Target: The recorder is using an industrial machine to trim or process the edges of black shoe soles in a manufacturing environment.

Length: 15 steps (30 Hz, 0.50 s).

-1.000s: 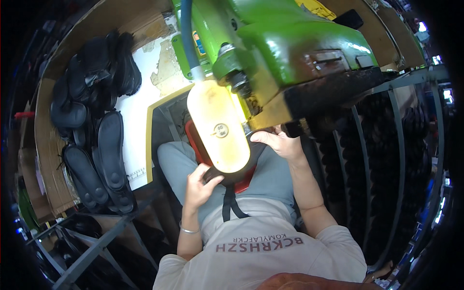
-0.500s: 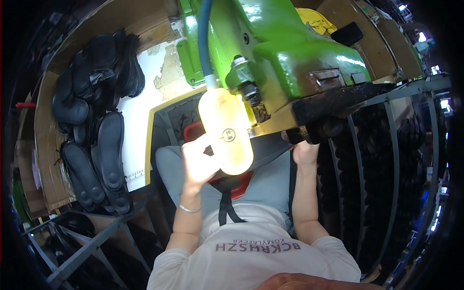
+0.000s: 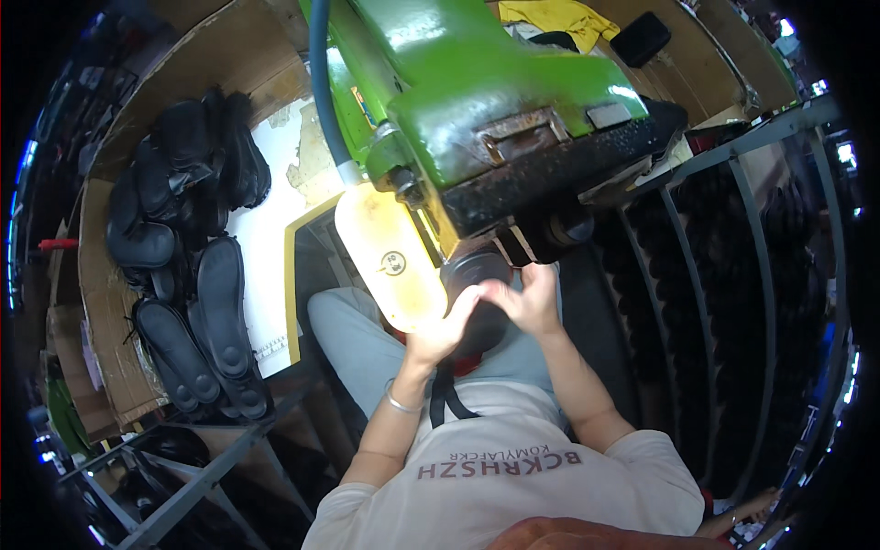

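Observation:
I sit under a big green machine [image 3: 495, 101]. My left hand [image 3: 438, 332], with a thin bangle on the wrist, and my right hand [image 3: 530, 299] meet in front of me. Both grip a black shoe [image 3: 484, 323] held up against the machine's dark underside [image 3: 541, 188]. Just left of my left hand hangs a pale yellow oval cover [image 3: 385, 252] with a small round mark. My grey trouser legs [image 3: 353, 339] and a black strap [image 3: 442, 399] lie below the hands. Most of the shoe is hidden by my fingers.
A blue hose [image 3: 321, 92] runs down to the yellow cover. Black soles and shoes [image 3: 188, 275] are piled in a cardboard box at the left. A metal rack [image 3: 733, 275] with dark shoes stands at the right. A metal frame [image 3: 183, 477] crosses the lower left.
A second ago my hands were apart over my lap. The left rose past the yellow cover, and now both are together on the black shoe under the machine.

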Motion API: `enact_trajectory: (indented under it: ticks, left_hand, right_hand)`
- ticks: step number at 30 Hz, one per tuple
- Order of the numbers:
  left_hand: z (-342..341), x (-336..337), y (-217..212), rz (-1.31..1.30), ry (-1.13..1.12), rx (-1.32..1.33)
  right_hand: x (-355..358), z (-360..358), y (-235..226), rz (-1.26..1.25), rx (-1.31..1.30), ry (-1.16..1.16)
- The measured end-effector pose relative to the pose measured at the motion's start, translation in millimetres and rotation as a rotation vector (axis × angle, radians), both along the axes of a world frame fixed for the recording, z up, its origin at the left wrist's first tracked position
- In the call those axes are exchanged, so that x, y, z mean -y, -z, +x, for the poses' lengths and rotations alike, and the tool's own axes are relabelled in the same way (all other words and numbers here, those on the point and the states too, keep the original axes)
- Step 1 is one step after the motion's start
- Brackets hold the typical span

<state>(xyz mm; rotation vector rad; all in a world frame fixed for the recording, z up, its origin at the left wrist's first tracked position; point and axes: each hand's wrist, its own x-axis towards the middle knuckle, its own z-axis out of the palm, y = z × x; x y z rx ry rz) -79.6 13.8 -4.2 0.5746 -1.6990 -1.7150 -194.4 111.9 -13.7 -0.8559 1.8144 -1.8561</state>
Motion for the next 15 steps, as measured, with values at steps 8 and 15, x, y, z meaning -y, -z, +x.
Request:
enact_trajectory:
  ticks: [8, 15]
  left_hand:
    - [-12, -11, -6, 0.191, -0.008, -0.044]
    - [5, 13, 1, -0.123, -0.152, 0.074]
  right_hand:
    - [-121, 15, 38, 0.043, 0.623, 0.194]
    - [-53, -69, -26, -0.209, 0.420, 0.278]
